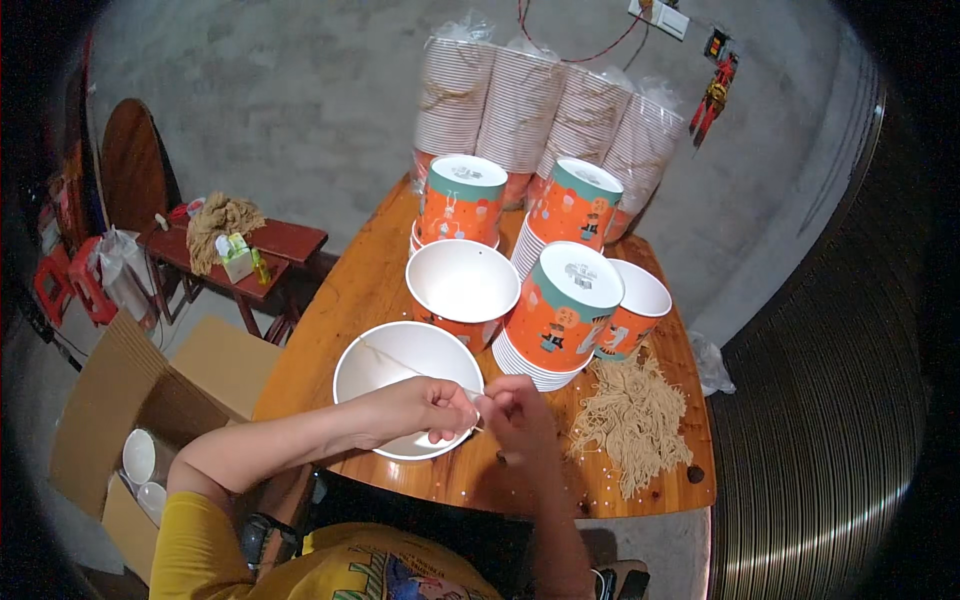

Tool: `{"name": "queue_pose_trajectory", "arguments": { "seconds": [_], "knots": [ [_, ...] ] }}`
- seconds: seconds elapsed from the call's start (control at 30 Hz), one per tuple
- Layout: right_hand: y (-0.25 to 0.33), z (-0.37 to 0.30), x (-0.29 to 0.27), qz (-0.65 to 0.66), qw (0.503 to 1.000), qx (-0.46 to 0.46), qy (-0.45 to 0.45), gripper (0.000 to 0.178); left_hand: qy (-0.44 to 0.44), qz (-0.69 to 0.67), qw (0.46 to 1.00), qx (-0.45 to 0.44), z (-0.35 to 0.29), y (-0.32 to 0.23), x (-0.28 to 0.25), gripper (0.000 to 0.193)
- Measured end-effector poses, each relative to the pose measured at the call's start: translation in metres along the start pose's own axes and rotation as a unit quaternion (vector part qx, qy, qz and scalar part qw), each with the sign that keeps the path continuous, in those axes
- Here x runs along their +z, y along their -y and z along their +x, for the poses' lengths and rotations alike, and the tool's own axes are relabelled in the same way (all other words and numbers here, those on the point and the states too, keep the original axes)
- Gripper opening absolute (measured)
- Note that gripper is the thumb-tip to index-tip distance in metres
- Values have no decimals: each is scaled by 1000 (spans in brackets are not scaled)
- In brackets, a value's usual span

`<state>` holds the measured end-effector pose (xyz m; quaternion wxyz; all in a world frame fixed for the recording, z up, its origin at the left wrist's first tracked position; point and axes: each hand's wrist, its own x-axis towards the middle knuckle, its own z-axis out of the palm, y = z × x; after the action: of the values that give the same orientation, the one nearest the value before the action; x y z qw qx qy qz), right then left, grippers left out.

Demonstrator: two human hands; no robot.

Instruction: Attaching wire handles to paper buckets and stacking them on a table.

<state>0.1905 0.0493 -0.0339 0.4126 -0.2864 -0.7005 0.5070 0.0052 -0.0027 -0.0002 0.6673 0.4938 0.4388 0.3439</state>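
Observation:
My left hand (433, 410) and my right hand (512, 412) meet over the right rim of a white-lined paper bucket (375, 375) near the table's front edge. The fingers of both hands are pinched on a thin beige string (392, 361). From my left hand the string stretches to the upper left across the bucket's opening. Just behind stands an orange paper bucket (463, 318) with its white inside facing up. To the right of my right hand lies a loose heap of beige strings (635, 425).
Upside-down orange bucket stacks (565, 330) and an upright orange bucket (635, 325) stand behind my hands on the wooden table (345, 270). Tall plastic-wrapped bucket stacks (520, 105) line the wall. A cardboard box (125, 400) and a red bench (290, 240) are at left.

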Motion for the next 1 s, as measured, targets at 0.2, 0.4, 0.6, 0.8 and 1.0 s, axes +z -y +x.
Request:
{"name": "queue_pose_trajectory", "arguments": {
  "seconds": [0.2, 0.4, 0.6, 0.8, 1.0],
  "knots": [
    [10, -23, -6, -220, 973, -72, 0, 16, -18, -10, 1000, -5, 2, -2, 2, 11],
    [14, -32, 4, -283, 944, -147, -82, 19, -8, -27, 1000, 6, 2, -4, 3, 10],
    [14, -32, 10, -272, 941, -177, -95, 16, -14, -13, 1000, -3, 1, -5, 4, 9],
    [11, -29, 9, -282, 936, -183, -102, 14, 48, 111, 989, 84, 6, 0, -2, 8],
    [16, -29, 7, -265, 943, -176, -95, 13, 100, 246, 954, 140, 11, -4, -5, 5]
  ]
}}
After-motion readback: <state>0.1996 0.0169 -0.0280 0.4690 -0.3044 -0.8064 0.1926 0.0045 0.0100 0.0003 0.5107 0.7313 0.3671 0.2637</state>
